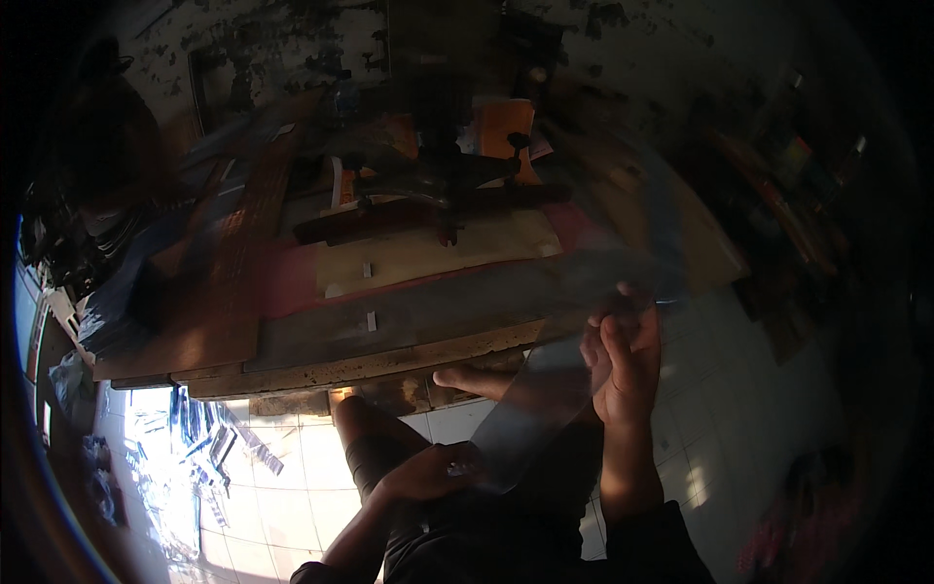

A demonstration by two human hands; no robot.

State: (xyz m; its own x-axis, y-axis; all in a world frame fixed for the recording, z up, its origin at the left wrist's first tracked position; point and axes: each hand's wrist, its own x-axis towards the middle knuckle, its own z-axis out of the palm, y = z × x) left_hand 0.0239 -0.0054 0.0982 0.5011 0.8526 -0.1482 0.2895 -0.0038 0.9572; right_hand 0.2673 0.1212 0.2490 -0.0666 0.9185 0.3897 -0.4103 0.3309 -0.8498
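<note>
A thin, clear plastic sheet (540, 414) stretches slantwise between my hands, above my lap and in front of the table edge. My left hand (433, 472) is closed on its lower left end, low over my thigh. Higher up on the right, my right hand (628, 365) pinches the sheet's other end, fingers pointing upward. Whether it is a single sheet or a flat bag, I cannot tell. Ahead, a dark metal press-like device (443, 185) with a long bar and knobs stands over a yellowish strip (438, 255) with pinkish-red ends.
The worn wooden table (389, 365) spans the front, with a brown board (195, 336) on its left side. Crumpled plastic (117, 307) lies at the table's left end. Scattered strips (209, 438) lie on the sunlit tiled floor (282, 501). Orange-brown cardboard (506, 131) stands behind the device.
</note>
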